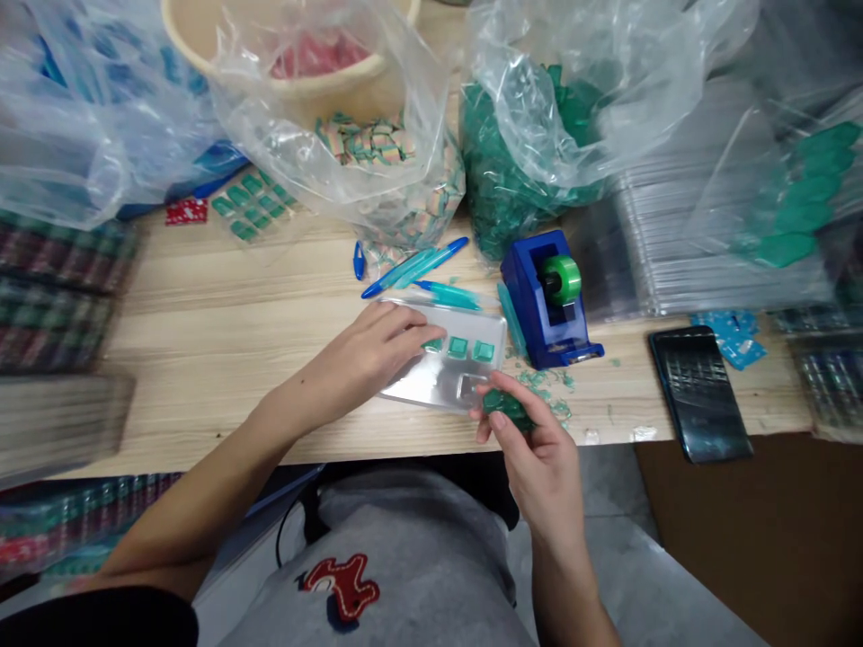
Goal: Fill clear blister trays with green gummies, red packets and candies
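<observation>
A clear plastic tray (418, 382) lies on the wooden table near its front edge, with several compartments. Green square pieces (458, 347) sit in a row across it. My left hand (368, 355) rests over the tray's left part, its fingertips at the leftmost green piece; the fingers are bent close together and cover that side. Just off the tray's lower right corner, my right hand (532, 431) holds a small bunch of dark green pieces (509, 407) between thumb and fingers.
A blue tape dispenser (529, 301) with green tape stands right of the tray. Blue pens (414, 270) lie behind it. Bags of green pieces (502, 198) and striped pieces (431, 202) stand farther back. A phone (701, 391) overhangs the front edge, with stacked clear trays (715, 225) behind.
</observation>
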Demonstrator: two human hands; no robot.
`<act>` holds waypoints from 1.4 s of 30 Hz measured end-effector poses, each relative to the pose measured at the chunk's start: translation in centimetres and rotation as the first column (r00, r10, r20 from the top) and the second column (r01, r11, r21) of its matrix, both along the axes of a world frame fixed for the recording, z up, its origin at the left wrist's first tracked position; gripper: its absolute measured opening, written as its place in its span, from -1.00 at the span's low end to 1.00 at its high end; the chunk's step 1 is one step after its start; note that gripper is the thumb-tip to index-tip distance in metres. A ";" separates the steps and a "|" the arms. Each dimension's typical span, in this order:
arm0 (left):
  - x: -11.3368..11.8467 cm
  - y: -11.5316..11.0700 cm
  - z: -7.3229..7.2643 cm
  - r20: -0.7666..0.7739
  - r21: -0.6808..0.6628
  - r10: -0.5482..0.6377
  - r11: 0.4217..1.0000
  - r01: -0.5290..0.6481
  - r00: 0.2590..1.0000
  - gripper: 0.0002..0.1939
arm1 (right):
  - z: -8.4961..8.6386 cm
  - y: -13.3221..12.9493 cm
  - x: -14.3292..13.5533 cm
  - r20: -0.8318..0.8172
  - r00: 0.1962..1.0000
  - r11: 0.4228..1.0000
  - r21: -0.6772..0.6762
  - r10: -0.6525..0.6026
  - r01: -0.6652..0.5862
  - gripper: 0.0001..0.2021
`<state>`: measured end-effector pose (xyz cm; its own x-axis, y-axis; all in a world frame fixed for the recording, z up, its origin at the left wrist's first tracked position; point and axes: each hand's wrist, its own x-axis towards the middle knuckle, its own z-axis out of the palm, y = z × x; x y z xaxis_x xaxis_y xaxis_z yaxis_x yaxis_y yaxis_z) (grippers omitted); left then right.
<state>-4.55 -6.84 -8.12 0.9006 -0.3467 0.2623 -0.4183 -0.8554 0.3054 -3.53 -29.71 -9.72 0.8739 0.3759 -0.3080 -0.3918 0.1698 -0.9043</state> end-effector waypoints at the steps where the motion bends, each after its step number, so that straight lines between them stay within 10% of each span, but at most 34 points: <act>1: 0.1 0.1 0.0 0.004 -0.016 -0.003 1.000 0.003 1.000 -0.76 | 0.0 0.1 0.0 0.002 1.000 1.000 0.009 -0.011 0.011 -0.70; 19: -0.1 -1.2 -0.8 0.017 -0.119 0.092 0.989 -0.089 0.996 -0.67 | 0.6 0.4 0.1 0.045 0.999 0.998 -0.069 0.003 0.000 -0.74; 27: -3.0 -4.0 2.6 -0.336 -0.641 -0.069 0.748 -0.174 0.939 -0.79 | 2.1 1.7 0.0 0.159 0.987 0.999 -0.012 -0.027 0.029 -0.72; 42: -3.6 -4.9 1.3 -0.407 -0.756 -0.036 0.574 -0.314 0.913 -0.91 | 2.6 1.8 -0.9 0.262 0.964 0.986 -0.168 0.038 0.007 -0.65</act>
